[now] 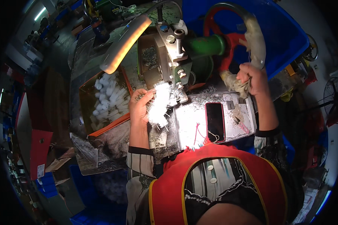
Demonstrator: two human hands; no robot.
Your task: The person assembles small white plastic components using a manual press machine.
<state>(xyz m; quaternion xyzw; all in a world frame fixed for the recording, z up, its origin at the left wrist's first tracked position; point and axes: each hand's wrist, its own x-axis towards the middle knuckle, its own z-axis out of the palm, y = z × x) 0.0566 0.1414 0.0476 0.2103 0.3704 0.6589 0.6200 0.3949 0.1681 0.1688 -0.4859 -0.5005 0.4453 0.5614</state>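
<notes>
My left hand (139, 107) is closed, thumb and fingers pinching a white bristly brush-like piece (159, 107) at the head of a bench press (178, 71). The lamp's glare washes out much of its shape. Some thin metallic bits show between the fingers. My right hand (254, 79) is wrapped round the rim of a large red handwheel (234, 41), close to where pale, worn wrapping covers it. A green cylindrical shaft housing (206, 45) joins the wheel to the press. How the white piece meets the press is hard to make out.
An orange-edged box (110, 99) of white brush-like pieces lies left of my left hand. A lit lamp (127, 43) hangs above it. Nearer me, a phone (215, 122) and pink-handled snips (242, 125) rest on a white tray (187, 112). A blue bin (285, 33) stands behind the wheel.
</notes>
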